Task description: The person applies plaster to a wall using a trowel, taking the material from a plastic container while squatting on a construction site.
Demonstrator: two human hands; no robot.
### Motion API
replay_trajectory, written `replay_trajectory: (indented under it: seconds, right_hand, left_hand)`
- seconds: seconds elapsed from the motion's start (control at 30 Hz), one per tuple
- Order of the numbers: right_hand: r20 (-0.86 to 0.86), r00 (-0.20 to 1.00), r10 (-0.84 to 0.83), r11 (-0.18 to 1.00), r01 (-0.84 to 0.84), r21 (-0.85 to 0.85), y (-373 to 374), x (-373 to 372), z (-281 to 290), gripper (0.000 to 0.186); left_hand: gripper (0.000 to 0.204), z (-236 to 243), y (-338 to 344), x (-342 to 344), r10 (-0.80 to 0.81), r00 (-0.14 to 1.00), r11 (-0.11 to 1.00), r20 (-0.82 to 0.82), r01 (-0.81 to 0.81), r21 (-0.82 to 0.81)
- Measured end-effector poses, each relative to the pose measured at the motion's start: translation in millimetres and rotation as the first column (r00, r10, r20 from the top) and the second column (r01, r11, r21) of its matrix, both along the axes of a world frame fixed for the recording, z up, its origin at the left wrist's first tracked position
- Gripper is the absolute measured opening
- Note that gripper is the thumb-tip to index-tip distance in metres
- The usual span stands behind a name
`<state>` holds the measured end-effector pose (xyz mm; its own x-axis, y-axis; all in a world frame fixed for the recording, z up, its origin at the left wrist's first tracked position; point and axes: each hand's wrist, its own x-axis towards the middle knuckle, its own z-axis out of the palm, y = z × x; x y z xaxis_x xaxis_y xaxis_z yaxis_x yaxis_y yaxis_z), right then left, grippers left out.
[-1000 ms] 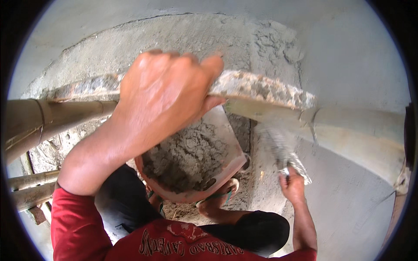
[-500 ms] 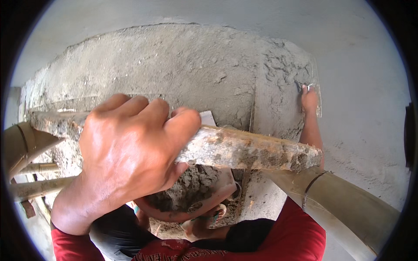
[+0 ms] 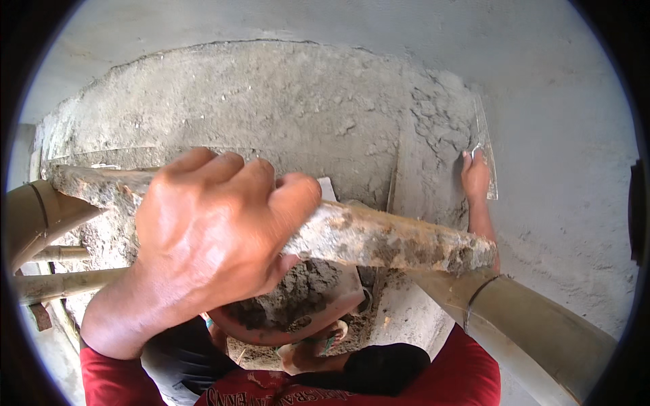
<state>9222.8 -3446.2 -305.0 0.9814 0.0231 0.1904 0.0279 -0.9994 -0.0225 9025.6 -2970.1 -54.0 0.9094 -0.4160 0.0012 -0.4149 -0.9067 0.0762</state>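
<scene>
My left hand (image 3: 211, 223) grips a rough, mortar-spattered board (image 3: 384, 235) that lies across bamboo poles (image 3: 535, 314) in front of me. My right hand (image 3: 475, 177) is out at the right, closed on the handle of a trowel (image 3: 490, 179), whose blade is against the plastered surface beside a strip of lumpy wet mortar (image 3: 433, 118). Beneath the board, a reddish tub (image 3: 271, 328) holds grey mortar (image 3: 284, 298) and is partly hidden by the board and my left hand.
Rough grey plaster (image 3: 284, 101) spans the wall ahead, bordered by smoother grey render (image 3: 562, 149) above and to the right. More bamboo poles (image 3: 64, 283) lie at the left. My sandalled feet and legs are below the tub.
The view has shifted, showing more of the rough wall. My right hand rose with the trowel from low right to the mortar strip, then slid slightly down. My left hand stays on the board.
</scene>
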Motion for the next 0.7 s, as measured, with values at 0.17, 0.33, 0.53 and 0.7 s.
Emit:
replay_trajectory:
  seconds: [0.17, 0.33, 0.53, 0.7]
  right_hand:
    - [0.065, 0.973, -0.22, 0.957, 0.203, 0.205, -17, -98, 8, 0.041]
    - [-0.292, 0.879, -0.377, 0.492, 0.457, 0.741, -37, -226, -22, 0.042]
    - [-0.475, 0.867, -0.148, 0.45, 0.487, 0.749, -5, -62, -41, 0.045]
    - [-0.47, 0.883, -0.011, 0.332, 0.446, 0.831, 70, 32, -26, 0.045]
  left_hand:
    - [0.056, -2, 1, 0, 0.009, 1.0, 0.999, 0.025, -0.008, -0.047]
    - [0.058, -2, 0, -1, 0.005, 1.0, 0.998, -0.012, -0.005, -0.063]
    - [0.059, 1, 1, -3, 0.002, 1.0, 0.999, -0.007, -0.003, -0.05]
    - [0.048, -9, 3, -6, 0.012, 1.0, 1.0, 0.026, -0.012, 0.015]
